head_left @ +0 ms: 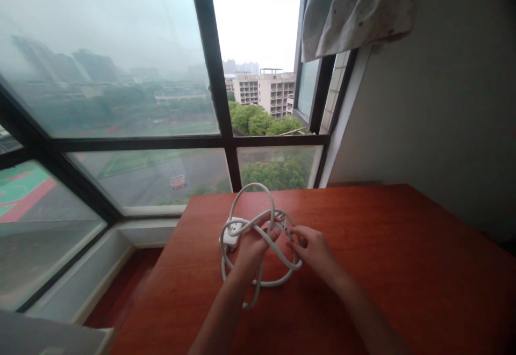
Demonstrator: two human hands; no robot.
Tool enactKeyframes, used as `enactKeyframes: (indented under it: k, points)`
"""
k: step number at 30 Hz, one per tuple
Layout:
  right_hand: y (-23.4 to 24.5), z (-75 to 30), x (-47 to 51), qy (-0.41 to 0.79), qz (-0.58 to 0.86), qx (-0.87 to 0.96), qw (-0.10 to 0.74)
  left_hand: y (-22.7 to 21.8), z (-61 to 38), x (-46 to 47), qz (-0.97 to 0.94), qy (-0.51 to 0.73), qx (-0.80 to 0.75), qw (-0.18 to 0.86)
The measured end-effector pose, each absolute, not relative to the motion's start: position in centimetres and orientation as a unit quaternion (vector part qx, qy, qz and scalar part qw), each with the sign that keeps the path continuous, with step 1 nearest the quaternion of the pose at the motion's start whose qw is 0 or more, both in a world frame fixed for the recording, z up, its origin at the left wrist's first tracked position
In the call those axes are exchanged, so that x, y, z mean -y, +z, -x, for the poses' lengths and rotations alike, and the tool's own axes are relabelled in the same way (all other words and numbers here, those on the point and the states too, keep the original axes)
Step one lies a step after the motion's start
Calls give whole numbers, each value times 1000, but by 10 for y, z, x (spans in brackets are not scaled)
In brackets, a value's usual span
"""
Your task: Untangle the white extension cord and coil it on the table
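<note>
A white extension cord (258, 283) lies in loose, tangled loops on the reddish-brown table, and one loop rises above the rest. Its white socket block (233, 234) sits at the left of the coil, just beyond my left hand. My left hand (255, 245) is closed on the cord in the middle of the tangle, thumb toward the right. Facing it, my right hand (309, 245) pinches a part of the cord near its end with thumb and fingertips. A small pale piece, perhaps the plug, shows between the hands, partly hidden by loops and fingers.
The wooden table (363, 226) reaches the window wall, with bare surface to the right of the cord. Dark window frames (228, 140) stand behind it, one pane open. A spotted curtain (355, 16) hangs at upper right beside a grey wall (435, 102).
</note>
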State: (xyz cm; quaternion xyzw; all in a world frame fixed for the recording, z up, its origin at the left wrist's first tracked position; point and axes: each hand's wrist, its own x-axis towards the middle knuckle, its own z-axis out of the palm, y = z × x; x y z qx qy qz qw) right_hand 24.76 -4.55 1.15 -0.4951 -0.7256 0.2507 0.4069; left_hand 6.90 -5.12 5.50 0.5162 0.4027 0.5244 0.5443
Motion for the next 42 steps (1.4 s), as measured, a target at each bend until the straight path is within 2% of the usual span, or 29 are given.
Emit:
enactKeyframes:
  k: [17, 30, 33, 38, 42]
  points:
    - [14, -250, 46, 232, 471, 761, 381, 52, -68, 49, -525, 527, -416, 523]
    - [9, -250, 49, 148, 516, 798, 276, 46, -72, 50, -563, 517, -413, 495]
    - [7, -249, 48, 161, 502, 793, 304, 50, -74, 51, -552, 531, -392, 510]
    - [10, -249, 44, 250, 462, 747, 407, 59, -71, 50, -551, 528, -395, 511]
    - [14, -258, 40, 422, 476, 592, 495, 52, -67, 45, -559, 514, -426, 493]
